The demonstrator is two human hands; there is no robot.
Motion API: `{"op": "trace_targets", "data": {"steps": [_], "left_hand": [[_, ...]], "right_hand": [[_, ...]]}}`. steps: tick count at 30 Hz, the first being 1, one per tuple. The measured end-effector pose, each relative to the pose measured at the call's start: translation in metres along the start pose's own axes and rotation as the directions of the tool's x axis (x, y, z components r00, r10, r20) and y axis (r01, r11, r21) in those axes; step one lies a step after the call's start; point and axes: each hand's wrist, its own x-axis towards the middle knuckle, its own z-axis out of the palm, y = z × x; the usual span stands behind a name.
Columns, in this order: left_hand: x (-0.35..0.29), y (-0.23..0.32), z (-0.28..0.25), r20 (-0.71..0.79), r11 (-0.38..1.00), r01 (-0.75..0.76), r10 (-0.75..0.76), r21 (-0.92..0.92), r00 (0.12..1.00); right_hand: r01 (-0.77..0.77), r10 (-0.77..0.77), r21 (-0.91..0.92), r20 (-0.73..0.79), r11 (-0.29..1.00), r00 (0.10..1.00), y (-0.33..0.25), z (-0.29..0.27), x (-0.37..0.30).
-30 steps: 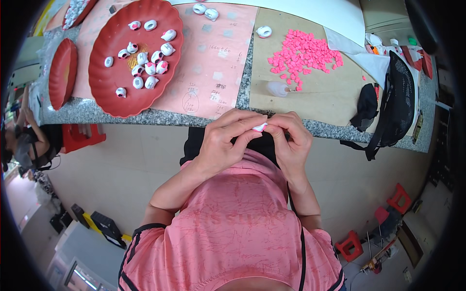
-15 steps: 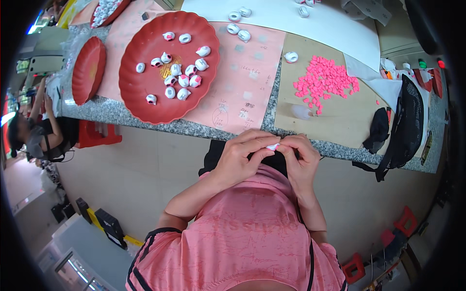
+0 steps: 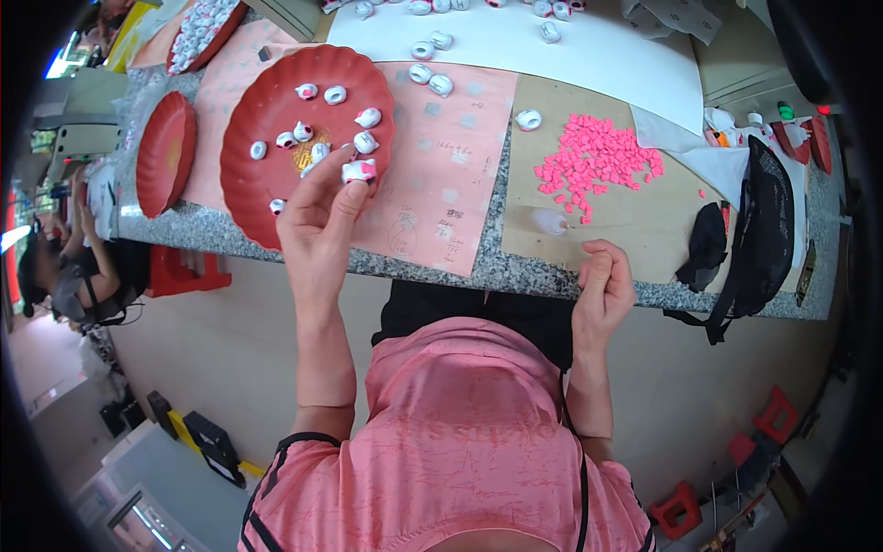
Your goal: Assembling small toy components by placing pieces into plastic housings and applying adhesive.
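My left hand (image 3: 317,216) is over the near right part of a large red scalloped plate (image 3: 253,198). Between its thumb and forefinger it pinches a small white bead with pink parts (image 3: 360,171). Several similar white beads, some with pink and black marks, lie in the plate, such as one bead (image 3: 369,118) near its right side. At the table's front edge my right hand (image 3: 607,287) has its fingers curled together; whether they hold anything is hidden. Beyond it lie a small translucent bottle with a thin tip (image 3: 549,221) and a pile of small pink pieces (image 3: 598,161).
A white bead with a hole (image 3: 528,120) sits left of the pink pile. More beads (image 3: 430,78) rest on paper farther back. At left are an empty red dish (image 3: 166,156) and a bead-filled dish (image 3: 204,37). A black bag (image 3: 768,230) lies at right.
My hands have parted from in front of my body. The left has carried the white-and-pink bead to the plate; the right has shifted slightly right. The view has tilted a little.
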Motion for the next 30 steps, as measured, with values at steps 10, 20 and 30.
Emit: {"op": "trace_targets", "data": {"steps": [10, 20, 30], "left_hand": [[-0.016, -0.01, 0.025, 0.47, 0.718, 0.461, -0.209, -0.522, 0.858], [-0.02, -0.006, 0.026, 0.4, 0.814, 0.382, -0.204, -0.438, 0.894], [0.017, 0.008, 0.044, 0.014, 0.883, -0.328, 0.344, 0.336, 0.939]], "right_hand": [[0.188, -0.186, 0.013, -0.094, 0.982, 0.978, 0.011, 0.011, 0.009], [0.37, -0.308, -0.292, 0.236, 0.882, 0.922, -0.003, 0.015, 0.019], [0.3, -0.301, 0.027, 0.151, 0.954, 0.942, 0.016, 0.022, 0.016]]}}
